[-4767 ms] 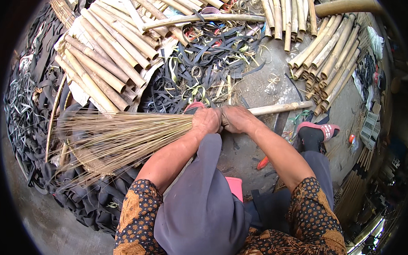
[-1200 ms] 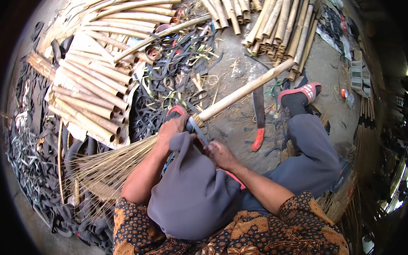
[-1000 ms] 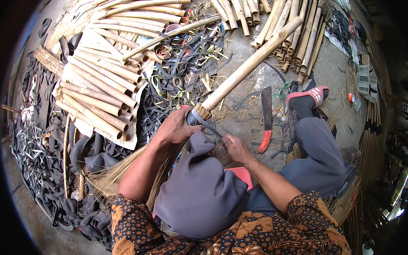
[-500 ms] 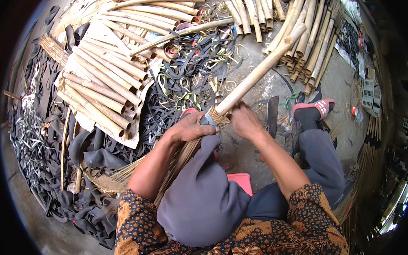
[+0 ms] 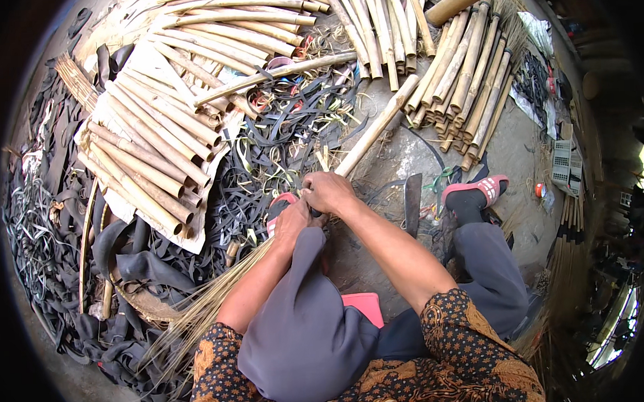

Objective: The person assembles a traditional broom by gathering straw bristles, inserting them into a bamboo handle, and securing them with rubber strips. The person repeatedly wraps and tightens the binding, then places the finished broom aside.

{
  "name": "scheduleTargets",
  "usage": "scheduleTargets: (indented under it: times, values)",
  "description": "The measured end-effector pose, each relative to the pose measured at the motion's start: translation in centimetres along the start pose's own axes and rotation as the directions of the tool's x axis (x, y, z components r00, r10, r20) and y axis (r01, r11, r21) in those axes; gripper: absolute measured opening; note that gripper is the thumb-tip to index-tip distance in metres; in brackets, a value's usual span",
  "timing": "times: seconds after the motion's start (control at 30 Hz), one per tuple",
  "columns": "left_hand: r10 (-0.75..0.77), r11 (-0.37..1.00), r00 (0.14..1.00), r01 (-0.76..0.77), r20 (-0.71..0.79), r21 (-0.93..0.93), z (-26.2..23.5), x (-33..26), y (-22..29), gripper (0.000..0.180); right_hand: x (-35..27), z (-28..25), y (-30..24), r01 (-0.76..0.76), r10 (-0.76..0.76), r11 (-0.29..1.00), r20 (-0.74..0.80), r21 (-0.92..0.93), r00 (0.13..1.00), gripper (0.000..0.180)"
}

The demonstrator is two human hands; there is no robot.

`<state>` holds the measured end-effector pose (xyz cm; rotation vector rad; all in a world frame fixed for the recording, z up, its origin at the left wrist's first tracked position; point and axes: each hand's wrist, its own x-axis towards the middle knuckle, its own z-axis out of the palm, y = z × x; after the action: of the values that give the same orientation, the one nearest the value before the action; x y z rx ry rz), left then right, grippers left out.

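Past fingers of right hand (image 5: 329, 191), pale pole (image 5: 379, 124); right, grip hidden, now drawn against left hand (image 5: 293, 222), which curls round bristle bundle (image 5: 205, 300), likely worked two-handed.

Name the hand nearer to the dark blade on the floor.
Right. The right hand is to the left of the dark blade, apart from it; the left hand is farther left and slightly lower in the picture.
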<state>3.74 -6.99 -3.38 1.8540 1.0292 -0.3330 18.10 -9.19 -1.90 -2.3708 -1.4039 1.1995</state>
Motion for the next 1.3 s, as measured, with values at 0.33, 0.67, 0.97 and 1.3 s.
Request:
scheduleTargets:
  times: [0.33, 0.67, 0.97, 1.3]
  values:
    - [-0.032, 0.998, 0.999, 0.034, -0.024, 0.051, 0.4, 0.6, 0.3, 0.050, -5.8, 1.8, 4.0, -0.210, 0.239, 0.789, 0.027, 0.577, 0.971, 0.035]
    - [0.031, 0.991, 0.990, -0.013, -0.137, 0.130, 1.9, 1.3, -1.6, 0.052, -4.3, 2.4, 3.5, -0.122, 0.136, 0.847, 0.011, 0.518, 0.991, 0.027]
    - [-0.037, 0.995, 0.993, 0.047, -0.114, 0.086, 0.5, 2.6, -1.8, 0.075, -4.4, 3.5, 3.6, -0.264, 0.260, 0.666, 0.114, 0.697, 0.959, 0.027]
    - [-0.086, 0.959, 0.984, 0.125, -0.158, 0.255, 2.5, 1.5, -0.6, 0.024, -2.9, 3.9, 2.5, -0.232, 0.274, 0.733, 0.035, 0.640, 0.961, 0.027]
